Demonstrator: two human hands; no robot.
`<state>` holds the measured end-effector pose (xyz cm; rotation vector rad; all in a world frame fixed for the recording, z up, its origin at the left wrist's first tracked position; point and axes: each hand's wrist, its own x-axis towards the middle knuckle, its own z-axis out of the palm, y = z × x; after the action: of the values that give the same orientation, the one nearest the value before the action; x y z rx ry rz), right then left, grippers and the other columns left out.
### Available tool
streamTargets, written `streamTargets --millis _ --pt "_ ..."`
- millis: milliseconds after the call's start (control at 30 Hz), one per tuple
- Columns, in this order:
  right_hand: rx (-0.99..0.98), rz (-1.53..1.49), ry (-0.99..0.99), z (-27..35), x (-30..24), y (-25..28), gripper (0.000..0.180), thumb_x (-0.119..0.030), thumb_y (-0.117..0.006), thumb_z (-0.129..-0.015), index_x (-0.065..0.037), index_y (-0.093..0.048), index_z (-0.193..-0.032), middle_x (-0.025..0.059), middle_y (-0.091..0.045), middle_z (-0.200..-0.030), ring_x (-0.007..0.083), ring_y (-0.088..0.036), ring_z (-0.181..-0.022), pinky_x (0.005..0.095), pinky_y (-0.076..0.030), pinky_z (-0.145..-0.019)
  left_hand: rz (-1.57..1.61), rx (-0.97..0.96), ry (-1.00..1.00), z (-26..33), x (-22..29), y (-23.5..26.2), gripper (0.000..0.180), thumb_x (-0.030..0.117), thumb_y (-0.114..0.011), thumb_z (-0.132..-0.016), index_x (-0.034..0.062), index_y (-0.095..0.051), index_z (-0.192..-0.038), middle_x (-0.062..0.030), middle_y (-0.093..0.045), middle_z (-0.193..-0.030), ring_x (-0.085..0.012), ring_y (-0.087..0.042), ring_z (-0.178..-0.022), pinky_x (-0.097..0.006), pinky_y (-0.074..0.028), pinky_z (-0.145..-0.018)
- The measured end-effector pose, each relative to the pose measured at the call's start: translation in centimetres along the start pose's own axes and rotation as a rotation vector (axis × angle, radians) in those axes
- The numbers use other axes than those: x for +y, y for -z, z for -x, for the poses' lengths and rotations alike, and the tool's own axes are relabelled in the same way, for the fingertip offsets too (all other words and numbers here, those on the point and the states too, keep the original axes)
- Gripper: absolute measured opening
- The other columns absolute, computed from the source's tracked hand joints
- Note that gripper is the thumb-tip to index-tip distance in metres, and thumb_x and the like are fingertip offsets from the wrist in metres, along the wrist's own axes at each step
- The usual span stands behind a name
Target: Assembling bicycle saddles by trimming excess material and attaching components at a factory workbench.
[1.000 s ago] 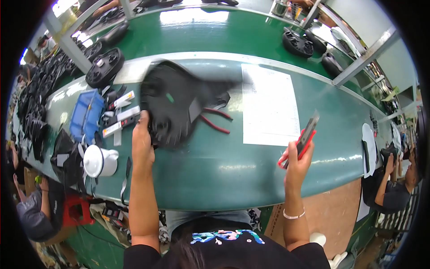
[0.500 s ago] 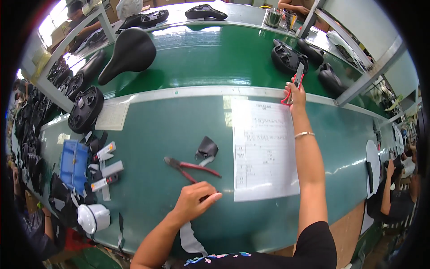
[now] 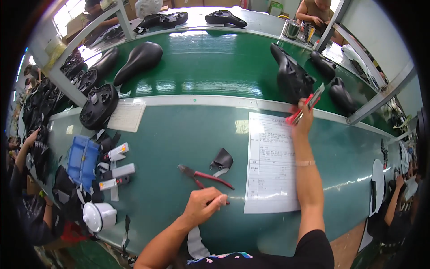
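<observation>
My right hand (image 3: 304, 120) is closed around a red utility knife (image 3: 316, 97) with a grey blade end pointing up, over the top of a printed sheet (image 3: 268, 179). Some red by the fist is smeared by motion. A black bicycle saddle (image 3: 291, 76) lies just beyond this hand. My left hand (image 3: 204, 207) is closed over the lower handle of red-handled pliers (image 3: 200, 175), which lie spread on the green table; the handle's tip shows past my fingers. A scrap of black material (image 3: 222, 158) with a grey strip lies beside the pliers.
At left stand a blue bin (image 3: 83, 159), several box cutters (image 3: 117, 181) and a white lidded mug (image 3: 99, 217). More saddles (image 3: 139, 62) rest on the green surface beyond the pale ledge (image 3: 201, 101). Metal posts (image 3: 380, 99) rise on both sides. Other people (image 3: 316, 15) work around.
The view has shifted, with the bench appearing lower and farther right. My right hand has drawn back toward me with the knife, whose blade now tilts rightward. My left hand stays by the pliers.
</observation>
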<state>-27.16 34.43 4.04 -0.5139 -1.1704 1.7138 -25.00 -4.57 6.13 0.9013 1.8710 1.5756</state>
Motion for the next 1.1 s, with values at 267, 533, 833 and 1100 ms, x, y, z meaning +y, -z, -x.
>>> streamTargets --millis 267,533,833,1100 --pt "-0.551 0.272 -0.391 29.7 -9.4 4.6 0.028 -0.013 -0.067 -0.075 -0.001 -0.059 -0.099 0.0048 -0.058 -0.087 0.0166 -0.059 -0.074 0.0293 -0.049 -0.069 0.769 0.197 0.007 3.0 0.3 0.9 0.08 0.045 -0.065 -0.084 0.0041 -0.025 -0.14 -0.012 -0.044 -0.13 -0.0214 -0.046 -0.118 -0.037 -0.039 -0.097" --pt "-0.795 0.545 -0.27 35.7 -14.8 3.4 0.038 -0.009 -0.069 -0.077 -0.001 -0.057 -0.112 0.0117 -0.063 -0.085 0.0179 -0.06 -0.073 0.0284 -0.047 -0.066 0.545 0.333 0.376 11.5 3.6 7.4 0.053 0.034 -0.066 -0.08 -0.0025 -0.049 -0.115 -0.0081 -0.057 -0.095 -0.0142 -0.059 -0.081 -0.026 -0.051 -0.071" --pt "-1.498 1.285 0.656 31.2 -15.6 -2.3 0.059 -0.014 -0.069 -0.078 -0.014 -0.047 -0.133 0.0091 -0.06 -0.079 0.0259 -0.056 -0.058 0.0352 -0.045 -0.051 0.338 0.141 0.449 11.0 6.7 9.1 0.047 0.028 -0.066 -0.078 -0.0038 -0.052 -0.11 -0.007 -0.058 -0.089 -0.0103 -0.057 -0.072 -0.023 -0.049 -0.065" --pt "-1.084 1.262 0.201 42.2 -15.5 2.5 0.067 -0.013 -0.065 -0.083 -0.015 -0.033 -0.142 0.0143 -0.057 -0.075 0.0342 -0.057 -0.056 0.0423 -0.046 -0.049 0.362 0.395 0.418 13.6 4.6 7.8 0.036 0.028 -0.063 -0.077 -0.0029 -0.057 -0.095 -0.0037 -0.055 -0.08 -0.0092 -0.052 -0.068 -0.024 -0.044 -0.062"
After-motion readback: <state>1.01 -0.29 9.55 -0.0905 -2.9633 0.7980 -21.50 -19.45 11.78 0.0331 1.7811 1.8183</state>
